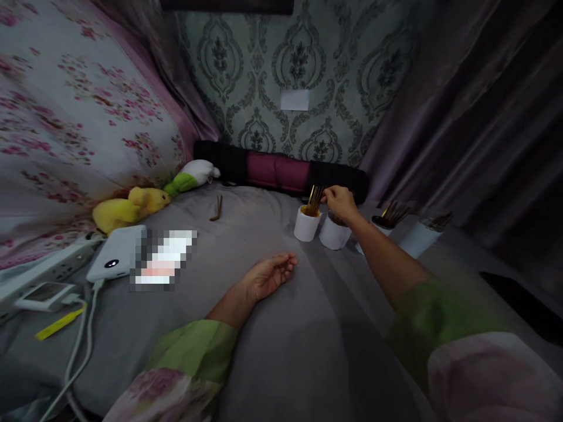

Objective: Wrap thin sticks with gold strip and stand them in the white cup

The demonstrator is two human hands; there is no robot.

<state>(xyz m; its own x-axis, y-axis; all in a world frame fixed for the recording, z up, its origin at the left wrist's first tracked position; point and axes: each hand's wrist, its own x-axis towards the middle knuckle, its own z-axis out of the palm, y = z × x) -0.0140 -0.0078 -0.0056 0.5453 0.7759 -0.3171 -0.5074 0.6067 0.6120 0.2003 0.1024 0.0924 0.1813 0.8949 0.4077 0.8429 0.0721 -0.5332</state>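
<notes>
My right hand [341, 203] is over a white cup [334, 233], its thumb and fingers pinched together. What the fingers hold, if anything, I cannot make out. Just left of them, thin brown and yellow sticks [314, 200] rise from another white cup [307, 226]. The hand hides most of the mouth of the cup under it. My left hand [270, 276] rests palm up on the grey sheet [281, 340], fingers loosely bent and holding nothing.
Behind my right forearm stand white containers with dark sticks [398, 212]. A small brown forked object [217, 210] lies left of centre. Plush toys [132, 210], a white power bank [116, 255], a power strip [57, 269] and cables are at left. A dark flat object [523, 302] lies right.
</notes>
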